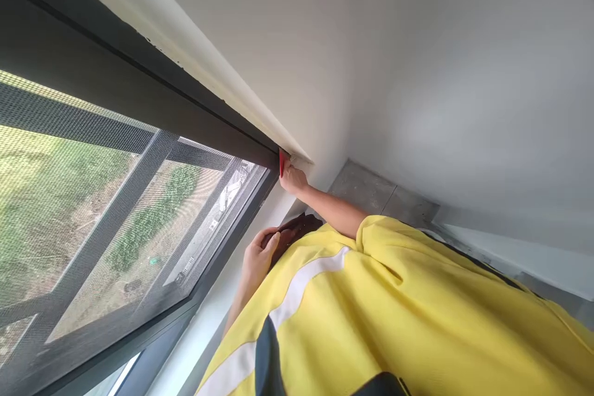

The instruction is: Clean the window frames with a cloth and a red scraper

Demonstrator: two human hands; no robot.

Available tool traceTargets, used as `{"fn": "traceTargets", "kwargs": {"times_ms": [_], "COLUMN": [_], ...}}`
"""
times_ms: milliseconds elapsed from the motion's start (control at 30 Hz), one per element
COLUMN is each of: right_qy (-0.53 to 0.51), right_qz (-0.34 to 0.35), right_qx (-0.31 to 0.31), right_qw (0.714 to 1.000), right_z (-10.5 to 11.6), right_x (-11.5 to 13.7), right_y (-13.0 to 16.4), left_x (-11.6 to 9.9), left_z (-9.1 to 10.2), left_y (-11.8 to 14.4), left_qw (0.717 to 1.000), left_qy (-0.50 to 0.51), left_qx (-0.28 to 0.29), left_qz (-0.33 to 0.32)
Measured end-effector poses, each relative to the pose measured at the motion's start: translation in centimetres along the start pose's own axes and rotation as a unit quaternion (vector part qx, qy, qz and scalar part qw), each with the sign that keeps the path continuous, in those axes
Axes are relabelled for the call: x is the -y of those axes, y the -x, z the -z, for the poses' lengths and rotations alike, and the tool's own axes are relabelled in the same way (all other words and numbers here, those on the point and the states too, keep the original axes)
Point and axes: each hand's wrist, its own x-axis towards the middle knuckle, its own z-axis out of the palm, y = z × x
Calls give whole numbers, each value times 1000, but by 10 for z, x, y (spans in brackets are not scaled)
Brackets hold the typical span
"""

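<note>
Fingers [288,168] pinching red scraper [281,162] at window frame [195,112] corner, wall [417,74] beside

I am looking at an unfinished or newly fitted room in a building, well above ground. A dark-framed window [139,136] with a mesh screen [93,210] is showing grass far below. Plain white walls [417,74] are meeting bare grey floor slabs [371,189]. A person in a yellow high-visibility shirt [417,309] is standing at the frame.
</note>
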Motion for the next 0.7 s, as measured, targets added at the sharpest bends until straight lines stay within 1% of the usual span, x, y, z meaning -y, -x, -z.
{"fn": "traceTargets", "kwargs": {"times_ms": [200,400,567,700], "right_qy": [-15,-46,-73,-72], "right_qz": [-9,-13,-15,-12], "right_qx": [0,-28,-41,-38], "right_qw": [1000,998,996,997], "right_z": [2,-14,-21,-30], "right_x": [-2,-5,-8,-3], "right_y": [-1,-6,-12,-11], "left_x": [-2,-5,10,25], "left_z": [0,0,3,6], "left_y": [0,4,2,0], "left_qw": [1000,1000,1000,999], "left_qy": [6,-6,-4,-13], "left_qx": [0,-2,-12,-35], "left_qz": [-1,-7,0,-9]}}
